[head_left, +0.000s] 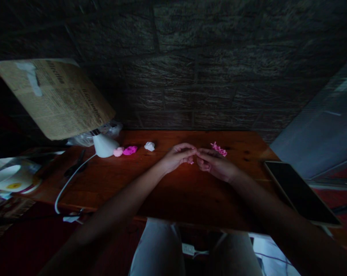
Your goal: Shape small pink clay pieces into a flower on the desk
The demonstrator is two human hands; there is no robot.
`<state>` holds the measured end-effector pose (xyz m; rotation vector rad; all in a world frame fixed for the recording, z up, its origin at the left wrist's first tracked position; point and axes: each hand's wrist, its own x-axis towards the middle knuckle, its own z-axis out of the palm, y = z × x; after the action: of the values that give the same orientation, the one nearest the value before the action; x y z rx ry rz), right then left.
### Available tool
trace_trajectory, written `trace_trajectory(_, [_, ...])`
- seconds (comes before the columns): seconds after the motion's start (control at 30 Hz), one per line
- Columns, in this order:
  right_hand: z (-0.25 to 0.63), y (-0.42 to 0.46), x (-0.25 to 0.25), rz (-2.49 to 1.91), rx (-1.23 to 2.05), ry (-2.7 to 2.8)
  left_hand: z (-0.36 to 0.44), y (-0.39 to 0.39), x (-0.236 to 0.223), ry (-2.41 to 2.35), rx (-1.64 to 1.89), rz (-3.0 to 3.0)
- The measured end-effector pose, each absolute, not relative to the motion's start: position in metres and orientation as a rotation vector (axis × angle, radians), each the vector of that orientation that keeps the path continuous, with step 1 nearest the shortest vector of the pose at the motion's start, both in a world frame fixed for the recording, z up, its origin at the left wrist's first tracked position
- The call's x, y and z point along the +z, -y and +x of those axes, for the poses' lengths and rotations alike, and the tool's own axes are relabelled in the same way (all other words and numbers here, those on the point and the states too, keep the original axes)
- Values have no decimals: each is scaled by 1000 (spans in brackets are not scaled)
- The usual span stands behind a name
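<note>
Left hand and right hand meet at the fingertips, both grips pinched; contents hidden. Pink fragment shows just below the left fingers, over the bench. Step judged: fine fingertip work. Next move calls for light, steady pressure.

White lamp with newspaper shade at counter's left end, clear plastic bag behind, white cord running down over the front edge past a dark, hard-to-read tool. Dark-screened tablet at right end, stone-look wall behind. Far left, white container with yellow flower mark; below, white plug box, fringed rug.
</note>
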<state>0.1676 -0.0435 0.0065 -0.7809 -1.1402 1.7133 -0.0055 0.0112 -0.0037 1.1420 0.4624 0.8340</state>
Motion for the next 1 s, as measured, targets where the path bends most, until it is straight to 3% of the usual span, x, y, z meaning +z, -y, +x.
trace_trajectory(1.0, [168,46,9,-795,1678,1161,-6,-8,0,-444,846,1198])
